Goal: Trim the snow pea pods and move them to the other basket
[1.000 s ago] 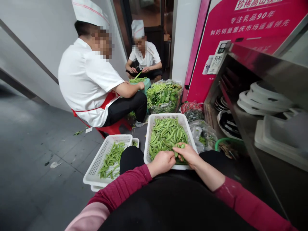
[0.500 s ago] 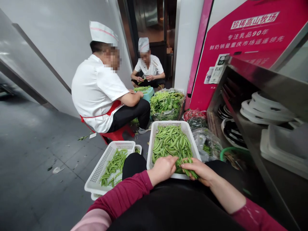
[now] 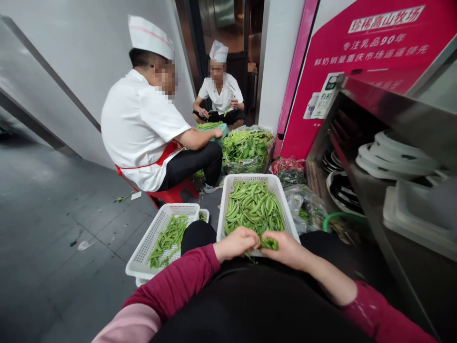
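Note:
A white basket [image 3: 222, 205] heaped with green pea pods [image 3: 254, 205] rests in front of me at my lap. Over its near edge, my right hand [image 3: 285, 248] is closed around a small bunch of pods [image 3: 269, 243]. My left hand [image 3: 238, 243] is pinched beside it, fingertips close to the bunch; what lies between them is too small to make out. Down to the left, a second white basket [image 3: 137, 262] holds fewer pods [image 3: 169, 239].
One person [image 3: 143, 114] sits on a red stool [image 3: 174, 191]; another person [image 3: 221, 93] crouches behind. Leafy greens [image 3: 246, 145] fill a bag beyond the basket. Plastic bags [image 3: 303, 205], a green-rimmed container [image 3: 333, 216] and a metal shelf [image 3: 396, 209] with dishes stand right.
My right hand has turned inward and its bunch now sits nearer my left fingertips. The seated person's arm has reached forward. The crouching person's hands have moved apart.

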Motion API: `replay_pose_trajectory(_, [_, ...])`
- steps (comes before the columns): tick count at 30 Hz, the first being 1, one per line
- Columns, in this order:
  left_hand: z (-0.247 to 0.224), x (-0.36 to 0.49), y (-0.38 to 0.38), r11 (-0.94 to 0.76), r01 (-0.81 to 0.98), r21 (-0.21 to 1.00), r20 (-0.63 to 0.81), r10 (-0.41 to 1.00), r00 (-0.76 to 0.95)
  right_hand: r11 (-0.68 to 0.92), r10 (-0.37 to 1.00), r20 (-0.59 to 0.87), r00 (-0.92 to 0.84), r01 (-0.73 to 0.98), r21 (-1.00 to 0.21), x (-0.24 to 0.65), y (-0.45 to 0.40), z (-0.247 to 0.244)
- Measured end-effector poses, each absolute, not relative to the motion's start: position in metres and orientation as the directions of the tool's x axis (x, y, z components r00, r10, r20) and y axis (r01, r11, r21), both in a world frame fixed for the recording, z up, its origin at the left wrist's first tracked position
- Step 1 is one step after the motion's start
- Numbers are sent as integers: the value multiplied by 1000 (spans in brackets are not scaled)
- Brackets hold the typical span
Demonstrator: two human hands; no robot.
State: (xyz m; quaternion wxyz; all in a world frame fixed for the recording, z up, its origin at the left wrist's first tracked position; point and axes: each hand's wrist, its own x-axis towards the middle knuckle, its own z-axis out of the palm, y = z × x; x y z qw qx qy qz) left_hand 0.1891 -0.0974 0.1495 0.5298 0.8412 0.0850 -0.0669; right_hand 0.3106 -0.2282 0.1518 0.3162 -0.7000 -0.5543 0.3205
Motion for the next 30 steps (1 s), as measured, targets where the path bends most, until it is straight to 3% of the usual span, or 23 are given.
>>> replay_pose_trajectory(1, [147, 188, -98, -219, 280, 935, -262, 111, 959, -168, 972, -51, 227, 531, -830, 310, -226, 152])
replay_pose_trajectory(3, [139, 186, -99, 119, 369, 922, -383, 136, 913, -149, 907, 1, 422, 321, -935, 316, -220, 148])
replay_pose_trajectory(5, [130, 182, -100, 276, 439, 855, -486, 130, 864, -83, 754, -36, 656, 41, -996, 330, -211, 138])
replay_pose_trajectory(7, [122, 178, -100, 311, 498, 810, -557, 139, 819, -37, 601, -110, 791, -110, -993, 346, -197, 125])
replay_pose_trajectory(9, [118, 176, -98, 310, 512, 801, -577, 171, 799, -153, 557, -117, 822, -37, -988, 356, -178, 112])
replay_pose_trajectory(10, [118, 176, -97, 306, 502, 809, -569, 191, 800, -268, 592, -78, 802, 105, -958, 358, -167, 106])
replay_pose_trajectory(13, [118, 177, -94, 249, 452, 857, -510, 279, 814, -472, 773, 16, 635, 590, -655, 348, -136, 91])
replay_pose_trajectory(15, [117, 178, -92, 184, 446, 876, -482, 337, 809, -463, 835, 13, 550, 715, -523, 339, -124, 84])
replay_pose_trajectory(19, [114, 180, -86, 97, 498, 862, -489, 423, 763, -419, 856, 42, 514, 741, -525, 342, -132, 81])
replay_pose_trajectory(21, [113, 183, -82, 30, 502, 864, -457, 462, 760, -361, 860, 84, 503, 718, -595, 353, -147, 87])
replay_pose_trajectory(24, [118, 193, -76, -201, 446, 872, -299, 501, 812, -272, 840, 71, 538, 530, -803, 364, -169, 104])
replay_pose_trajectory(26, [123, 200, -76, -399, 369, 839, -153, 479, 865, -255, 794, -63, 604, 238, -937, 363, -179, 116])
replay_pose_trajectory(28, [130, 206, -79, -563, 280, 778, -36, 405, 914, -199, 768, -226, 600, -112, -974, 357, -185, 126])
replay_pose_trajectory(30, [137, 209, -85, -673, 196, 713, 34, 313, 949, -126, 774, -326, 542, -373, -919, 350, -188, 132])
